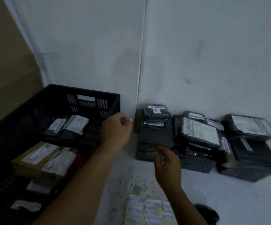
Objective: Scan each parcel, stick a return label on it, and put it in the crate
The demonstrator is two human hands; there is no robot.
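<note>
While both your hands hang in the gap between crate and parcels, neither has anything in it. Your left hand (pixel 116 129) sits by the crate's near corner, fingers loosely curled, holding nothing. Your right hand (pixel 167 166) is lower and further right, fingers loosely bent and parted, also holding nothing, just short of the nearest stack.

Relation to work from: the unprocessed parcels lie ahead and to your right, against the pale grey wall (pixel 212 54). Closest is the tall stack of black plastic-wrapped parcels (pixel 155 137), just beyond your right fingertips; its long axis runs away from you toward the wall. The right hand is plainly nearer; the left would have to cross over. More black wrapped parcels with white shipping labels (pixel 199 132) sit further right, piled on each other.

The black slatted plastic crate (pixel 86 93) lies to your left, touching the wall, already holding several parcels: black wrapped ones and a brown cardboard box (pixel 34 158), each with a white label.

Writing: the sheet of pale yellow-backed stickers (pixel 149 210) on the floor near you, below the right forearm, reads "RETURN" on each white sticker, handwritten in blue. Shipping labels on the parcels show barcodes; text too blurred to read. No brand legible. No scanner in view.
</note>
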